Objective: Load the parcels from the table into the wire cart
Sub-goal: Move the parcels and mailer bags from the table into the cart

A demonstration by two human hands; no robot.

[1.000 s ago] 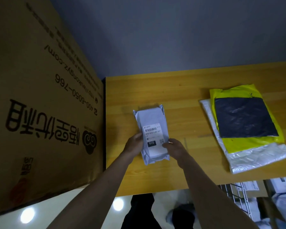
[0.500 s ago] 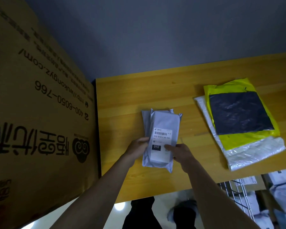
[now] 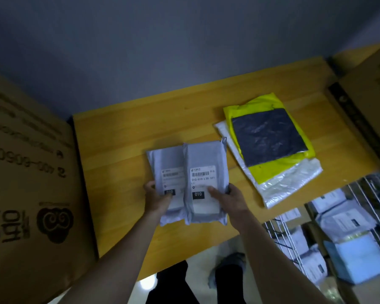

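Two grey mailer parcels held over the wooden table (image 3: 119, 137), overlapping side by side. Left hand (image 3: 157, 199) gripping the left grey parcel (image 3: 166, 159), thumb on its label. Right hand (image 3: 229, 199) gripping the right grey parcel (image 3: 204, 156), thumb beside the "010" mark. Yellow parcel (image 3: 239, 108), black parcel (image 3: 268, 134) and white parcel (image 3: 290, 183) stacked at right. Wire cart (image 3: 281, 235) lower right, holding parcels.

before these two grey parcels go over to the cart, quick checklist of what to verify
1. Left hand grips the left grey parcel: ok.
2. Right hand grips the right grey parcel: ok.
3. Parcels lifted off the table: cannot tell.
4. Wire cart within view at lower right: ok.
5. Room left in the cart: cannot tell, several parcels already inside.
6. Stack topped by the black parcel remains to load: not ok.
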